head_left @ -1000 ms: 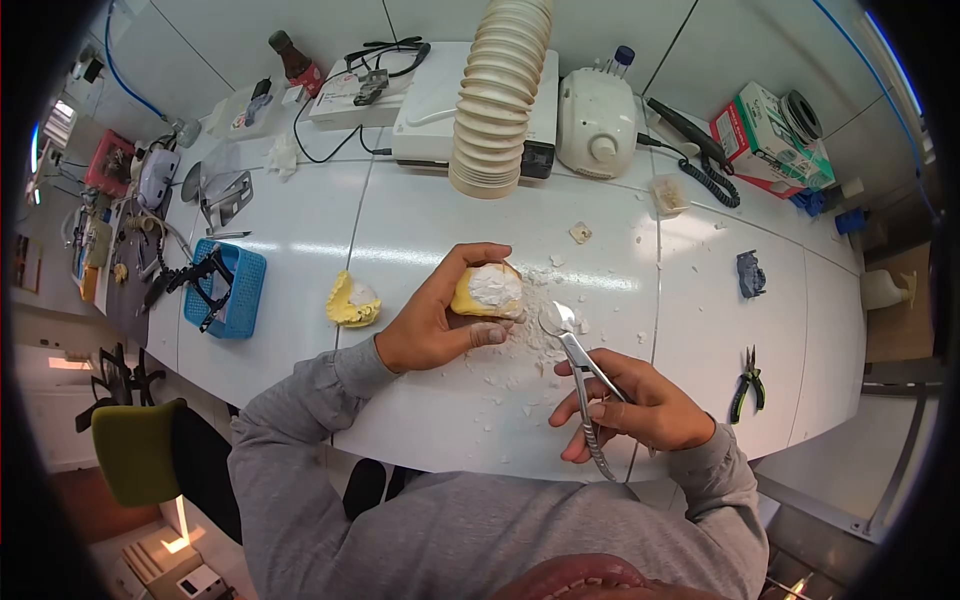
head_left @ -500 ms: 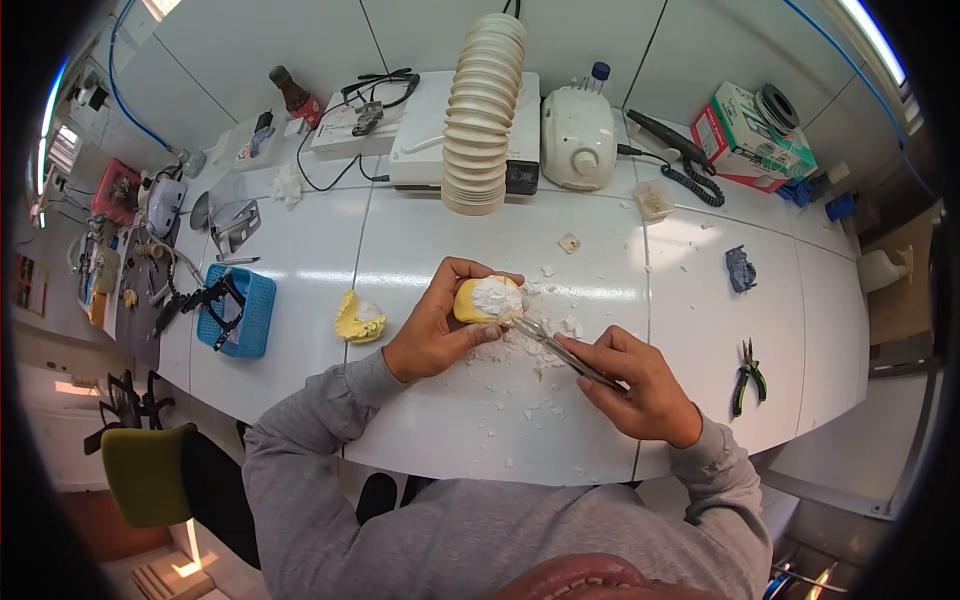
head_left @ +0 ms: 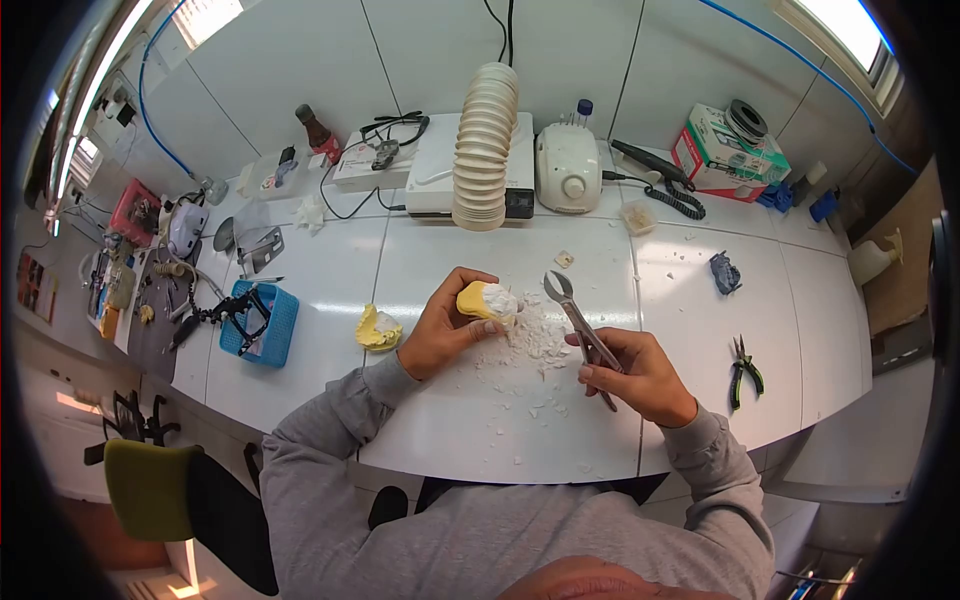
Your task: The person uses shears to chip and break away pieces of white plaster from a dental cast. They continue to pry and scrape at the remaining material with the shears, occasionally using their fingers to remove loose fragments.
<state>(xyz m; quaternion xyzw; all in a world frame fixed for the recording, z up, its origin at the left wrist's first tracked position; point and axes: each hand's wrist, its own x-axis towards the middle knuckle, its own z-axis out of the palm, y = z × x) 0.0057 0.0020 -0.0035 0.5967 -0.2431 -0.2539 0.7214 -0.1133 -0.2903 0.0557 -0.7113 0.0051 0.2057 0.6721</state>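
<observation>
My left hand [head_left: 445, 325] grips a yellow block with white plaster [head_left: 480, 300], thumb below and fingers behind it. In my right hand [head_left: 640, 372] are metal pliers [head_left: 580, 320], jaws parted and pointing up and to the left, away from the block. White crumbs [head_left: 535, 340] lie scattered on the white table between and below the hands. A second yellow piece [head_left: 378, 328] rests on the table left of my left hand.
A ribbed white hose [head_left: 482, 150] hangs at the back centre. Green-handled pliers [head_left: 744, 375] and a crumpled blue lump [head_left: 725, 273] lie right; a blue basket [head_left: 282, 325] stands left. Behind are a white control box [head_left: 570, 170] and a green-white carton [head_left: 735, 160].
The pliers have come away from the block and turned more upright, with their jaws now spread. The block is tilted differently in my left hand. The camera view has shifted.
</observation>
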